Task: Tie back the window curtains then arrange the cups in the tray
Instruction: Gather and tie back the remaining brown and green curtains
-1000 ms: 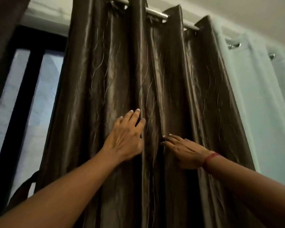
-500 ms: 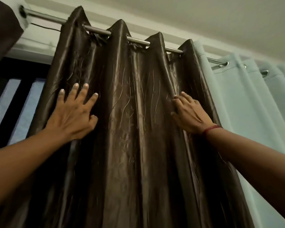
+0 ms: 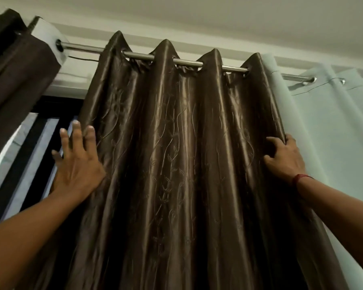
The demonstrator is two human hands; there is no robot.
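Brown curtain (image 3: 176, 153) hanging pleated on rod (image 3: 189, 63), between window (image 3: 29, 147) and pale curtain (image 3: 333, 132) | left hand (image 3: 78, 168) fingers spread flat on its left edge | right hand (image 3: 285, 160) fingers curled, gripping right edge | step: gathering for tie-back, cups not begun | next: likely bunch folds together, find a tie

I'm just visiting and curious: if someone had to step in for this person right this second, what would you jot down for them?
Left hand: open, fingers spread, flat against the left edge of the brown curtain.
Right hand: fingers curled round the curtain's right edge, beside the pale curtain.
The brown curtain hangs on the rod, pleated, not tied.
Done: nothing finished.
Left: gather and tie back the curtains, then arrange the cups in the tray; cups and tray are out of view.
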